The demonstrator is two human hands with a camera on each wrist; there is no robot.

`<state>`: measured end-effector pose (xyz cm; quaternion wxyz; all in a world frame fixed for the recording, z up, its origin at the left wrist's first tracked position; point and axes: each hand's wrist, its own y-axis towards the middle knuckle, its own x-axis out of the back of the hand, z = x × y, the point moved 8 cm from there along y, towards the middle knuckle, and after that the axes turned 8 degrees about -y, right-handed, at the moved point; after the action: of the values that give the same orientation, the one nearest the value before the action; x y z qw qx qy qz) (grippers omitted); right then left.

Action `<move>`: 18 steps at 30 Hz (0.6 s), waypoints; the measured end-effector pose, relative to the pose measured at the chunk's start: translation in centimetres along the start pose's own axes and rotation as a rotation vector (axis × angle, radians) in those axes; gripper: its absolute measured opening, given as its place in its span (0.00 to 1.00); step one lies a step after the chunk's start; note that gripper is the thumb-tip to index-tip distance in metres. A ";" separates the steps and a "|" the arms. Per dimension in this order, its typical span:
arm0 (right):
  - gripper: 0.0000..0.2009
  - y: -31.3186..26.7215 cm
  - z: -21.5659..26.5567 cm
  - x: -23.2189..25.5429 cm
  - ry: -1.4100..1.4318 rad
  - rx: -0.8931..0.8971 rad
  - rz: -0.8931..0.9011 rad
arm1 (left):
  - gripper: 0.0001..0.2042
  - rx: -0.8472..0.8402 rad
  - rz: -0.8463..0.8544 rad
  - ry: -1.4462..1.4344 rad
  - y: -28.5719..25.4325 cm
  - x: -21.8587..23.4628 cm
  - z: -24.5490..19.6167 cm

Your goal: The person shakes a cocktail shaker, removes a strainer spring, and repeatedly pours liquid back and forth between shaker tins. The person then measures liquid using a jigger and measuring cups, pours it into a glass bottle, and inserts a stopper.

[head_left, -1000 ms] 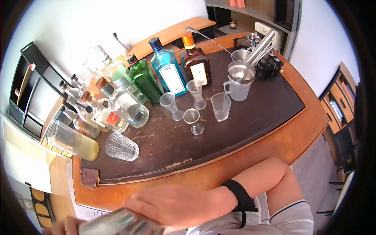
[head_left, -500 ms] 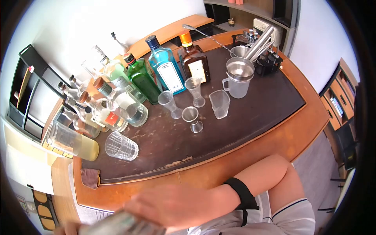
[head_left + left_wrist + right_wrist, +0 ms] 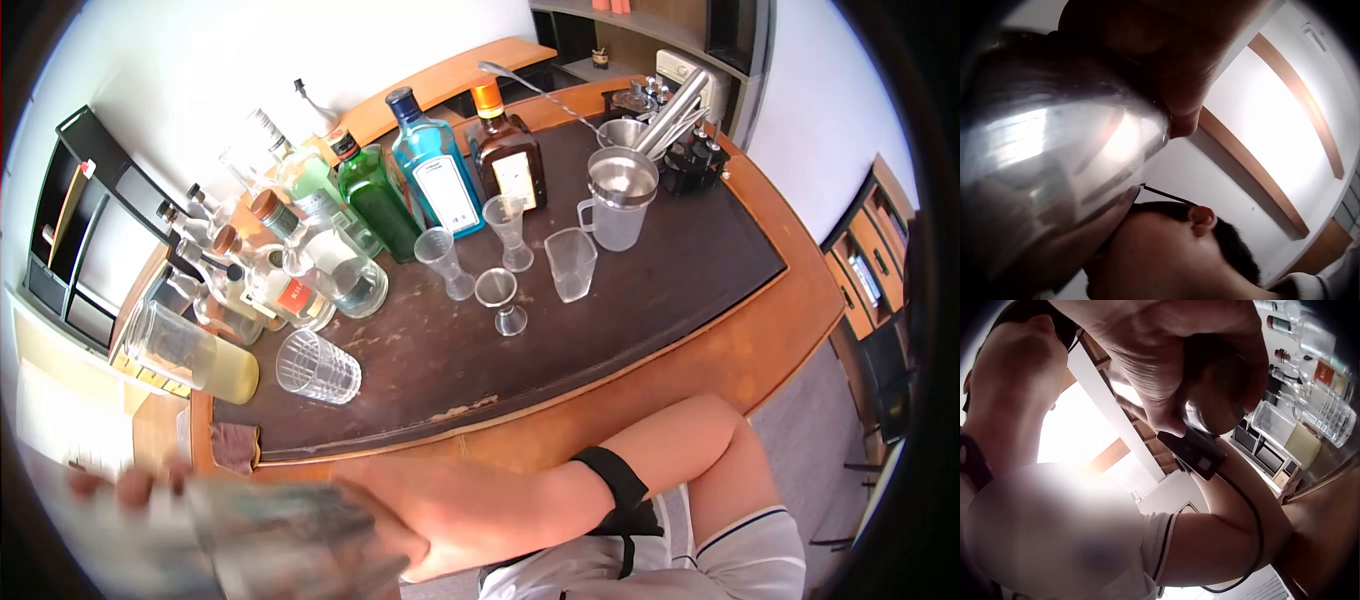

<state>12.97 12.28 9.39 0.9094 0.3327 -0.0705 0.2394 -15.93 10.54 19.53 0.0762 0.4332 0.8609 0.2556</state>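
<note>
Both hands hold a silver metal cocktail shaker point(image 3: 280, 535), blurred at the lower left of the head view and lying roughly sideways. Around its right end wraps the right hand point(image 3: 405, 505), a black strap on that wrist. Fingertips of the left hand point(image 3: 135, 487) show over the shaker's left part; the rest of that hand is hidden. Close up in the left wrist view, the left hand point(image 3: 1172, 69) grips the shiny metal. The right hand point(image 3: 1179, 350) curls around the shaker's end in the right wrist view.
On the dark-topped table point(image 3: 640, 330) stand several liquor bottles point(image 3: 380, 205), a cut glass tumbler point(image 3: 318, 366), a jar of yellow liquid point(image 3: 228, 370), a metal jigger point(image 3: 500, 295), clear measuring cups point(image 3: 572, 265) and a frosted jug point(image 3: 615, 228). A brown cloth point(image 3: 236, 447) lies at the near left corner.
The shaker and both hands have moved up and left in the head view, and more of the shaker shows. Things on the table keep their places.
</note>
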 end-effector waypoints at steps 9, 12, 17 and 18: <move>0.31 -0.1 -1.7 -1.1 0.018 -0.078 0.005 | 0.23 0.093 0.187 -0.039 -5.1 5.1 -2.3; 0.33 -0.7 0.4 -1.4 -0.222 0.144 0.104 | 0.23 0.117 0.252 -0.061 -5.9 5.5 -1.7; 0.25 0.1 0.9 -0.6 -0.016 0.001 -0.034 | 0.22 0.183 -0.546 -0.184 12.3 -6.9 4.6; 0.25 0.0 1.4 -0.2 -0.116 0.044 -0.042 | 0.22 0.176 -0.542 -0.188 11.0 -5.2 4.2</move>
<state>12.82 11.30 10.43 0.9011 0.3673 -0.1109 0.2019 -3.54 13.45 21.04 0.1831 0.2140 0.9533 0.1092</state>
